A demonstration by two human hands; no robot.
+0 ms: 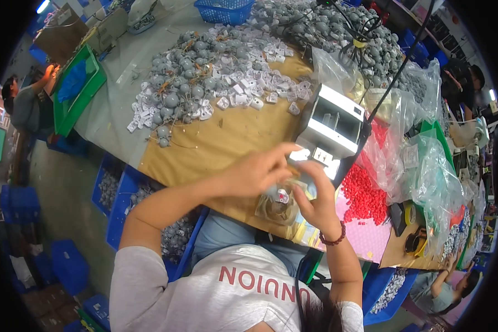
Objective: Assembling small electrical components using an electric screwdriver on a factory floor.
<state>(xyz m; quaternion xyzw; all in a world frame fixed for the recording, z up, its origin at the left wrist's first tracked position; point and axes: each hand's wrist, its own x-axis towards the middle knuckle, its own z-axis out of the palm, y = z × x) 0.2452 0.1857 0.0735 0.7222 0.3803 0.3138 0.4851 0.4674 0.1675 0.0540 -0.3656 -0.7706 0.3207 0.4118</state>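
My left hand (263, 170) and my right hand (320, 193) meet in front of the white box-shaped machine (335, 119). Their curled fingers come together around something small and pale that I cannot make out, as the fingers hide it and motion blurs it. A dark bead bracelet (333, 234) circles my right wrist. Just below my fingers stands a small fixture on a clear square plate (270, 213), with a red and white piece (283, 196) on top. White pieces with small slots (322, 156) lie at the machine's front.
Grey round parts with wires (171, 99) and white plastic pieces (240, 94) heap across the table. Right of the machine lie red small parts (365, 193), clear plastic bags (426, 166) and tape rolls (412, 240). Blue bins (116, 207) stand below the front edge. Other people work at both sides.
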